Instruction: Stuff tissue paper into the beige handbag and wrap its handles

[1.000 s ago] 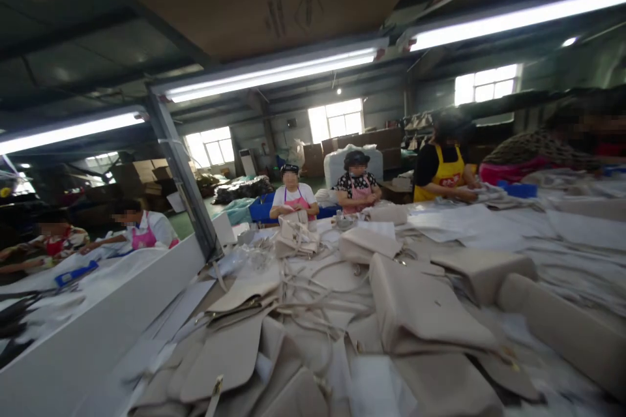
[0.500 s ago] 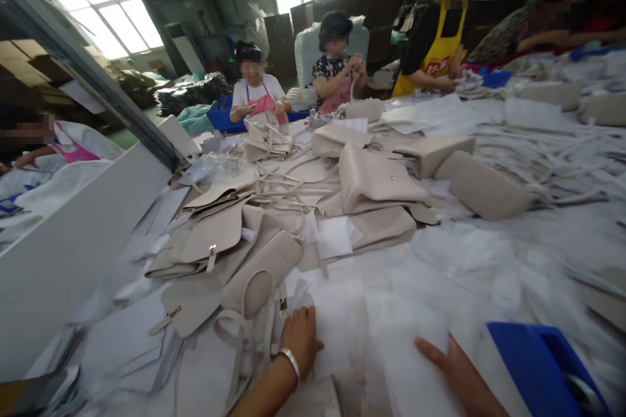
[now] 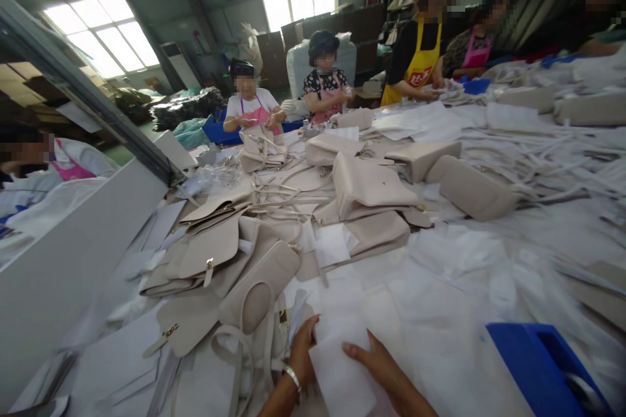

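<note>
A thin white sheet [image 3: 342,371], perhaps paper or foam, is between my two hands at the front of the table. My right hand [image 3: 379,365] grips its right side, thumb lying on top and the other fingers hidden beneath. At the left edge, my left hand [image 3: 304,355], with a silver bangle at the wrist, has its fingers closed on the sheet. Just left of that hand lies a beige handbag [image 3: 229,371] with a looped strap [image 3: 268,332] and a gold clasp [image 3: 283,320].
Beige bags [image 3: 372,186] are piled across the table among loose white sheets [image 3: 450,260]. A blue tape dispenser [image 3: 538,365] stands at the front right. A white panel [image 3: 73,228] borders the left side. Several co-workers sit or stand beyond the table, one in a yellow apron [image 3: 424,62].
My right hand has moved left with the white sheet, which now reaches my left hand. The left hand has turned and closed on the sheet's edge. The view has tilted up slightly.
</note>
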{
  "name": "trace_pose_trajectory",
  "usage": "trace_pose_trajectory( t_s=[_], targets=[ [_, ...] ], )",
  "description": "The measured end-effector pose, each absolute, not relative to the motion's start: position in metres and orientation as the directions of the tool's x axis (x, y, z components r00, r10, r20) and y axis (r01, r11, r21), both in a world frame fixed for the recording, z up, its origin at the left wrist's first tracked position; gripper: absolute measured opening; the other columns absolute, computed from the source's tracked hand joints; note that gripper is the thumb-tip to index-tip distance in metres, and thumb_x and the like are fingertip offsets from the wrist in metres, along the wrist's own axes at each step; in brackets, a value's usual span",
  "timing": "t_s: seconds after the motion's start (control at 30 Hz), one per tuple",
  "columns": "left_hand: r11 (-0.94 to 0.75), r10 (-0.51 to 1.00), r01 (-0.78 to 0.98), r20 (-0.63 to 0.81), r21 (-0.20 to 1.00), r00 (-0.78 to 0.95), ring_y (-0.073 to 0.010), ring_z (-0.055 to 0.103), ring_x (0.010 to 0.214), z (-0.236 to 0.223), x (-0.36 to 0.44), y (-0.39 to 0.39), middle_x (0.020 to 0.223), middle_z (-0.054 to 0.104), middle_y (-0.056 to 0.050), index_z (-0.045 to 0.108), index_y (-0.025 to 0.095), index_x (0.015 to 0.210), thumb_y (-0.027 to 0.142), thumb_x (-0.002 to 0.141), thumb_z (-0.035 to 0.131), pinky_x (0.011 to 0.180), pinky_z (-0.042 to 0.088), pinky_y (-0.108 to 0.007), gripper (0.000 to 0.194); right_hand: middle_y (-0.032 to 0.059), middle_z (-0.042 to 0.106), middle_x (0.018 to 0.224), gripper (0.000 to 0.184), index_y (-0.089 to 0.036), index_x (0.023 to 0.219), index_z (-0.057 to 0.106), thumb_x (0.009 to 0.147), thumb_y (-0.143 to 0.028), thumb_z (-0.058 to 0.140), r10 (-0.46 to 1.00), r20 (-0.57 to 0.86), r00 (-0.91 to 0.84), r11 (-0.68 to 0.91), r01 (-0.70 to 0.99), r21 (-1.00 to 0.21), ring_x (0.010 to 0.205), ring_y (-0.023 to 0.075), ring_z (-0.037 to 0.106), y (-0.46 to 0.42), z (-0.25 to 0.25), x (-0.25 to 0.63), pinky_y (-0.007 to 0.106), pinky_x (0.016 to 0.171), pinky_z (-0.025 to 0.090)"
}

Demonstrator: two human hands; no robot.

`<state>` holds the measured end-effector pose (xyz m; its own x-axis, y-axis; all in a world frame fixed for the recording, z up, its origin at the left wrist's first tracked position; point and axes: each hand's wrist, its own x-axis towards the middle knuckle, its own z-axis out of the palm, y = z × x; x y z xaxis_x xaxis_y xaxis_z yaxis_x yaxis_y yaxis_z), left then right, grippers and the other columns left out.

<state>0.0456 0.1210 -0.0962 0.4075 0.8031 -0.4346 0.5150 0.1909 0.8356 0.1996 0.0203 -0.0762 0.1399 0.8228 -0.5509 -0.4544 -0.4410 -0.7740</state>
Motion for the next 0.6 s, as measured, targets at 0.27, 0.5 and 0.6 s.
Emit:
trace_pose_trajectory(
  t_s=[0.27, 0.5, 0.6],
  targets=[
    [0.252, 0.787, 0.495, -0.474, 0.831, 0.394, -0.0206, 0.064, 0.084, -0.102, 0.05, 0.14, 0.102, 0.064, -0.013, 0.051, 0.013, 0.117, 0.023, 0.08, 0.044, 0.066, 0.053, -0.03, 0.039, 0.0114, 0.068, 0.111, 0.068, -0.015, 0.124, 0.052, 0.068, -0.048, 0.069, 0.695, -0.644, 0.32, -0.467, -0.48, -0.743, 0.104, 0.0293, 0.063, 0.005, -0.051, 0.229, 0.042, 0.09, 0.051],
    [0.08, 0.888, 0.729, -0.381, 0.68, 0.258, -0.032, 0.052, 0.111, -0.105, 0.102, 0.154, 0.118, 0.054, -0.02, 0.054, 0.01, 0.109, 0.015, 0.075, 0.058, 0.1, 0.036, -0.045, 0.035, 0.0114, 0.069, 0.109, 0.064, -0.015, 0.123, 0.052, 0.071, -0.049, 0.068, 0.685, -0.628, 0.371, -0.357, -0.58, -0.732, 0.095, 0.0291, 0.065, 0.022, -0.068, 0.26, 0.042, 0.083, 0.054],
    [0.082, 0.879, 0.742, -0.399, 0.666, 0.261, -0.0316, 0.057, 0.103, -0.097, 0.123, 0.145, 0.119, 0.055, -0.021, 0.053, 0.01, 0.11, 0.01, 0.078, 0.046, 0.096, 0.039, -0.05, 0.033, 0.0102, 0.067, 0.112, 0.064, -0.016, 0.118, 0.055, 0.065, -0.047, 0.072, 0.729, -0.538, 0.422, -0.336, -0.464, -0.819, 0.101, 0.0291, 0.062, 0.042, -0.077, 0.256, 0.044, 0.088, 0.052]
  ],
)
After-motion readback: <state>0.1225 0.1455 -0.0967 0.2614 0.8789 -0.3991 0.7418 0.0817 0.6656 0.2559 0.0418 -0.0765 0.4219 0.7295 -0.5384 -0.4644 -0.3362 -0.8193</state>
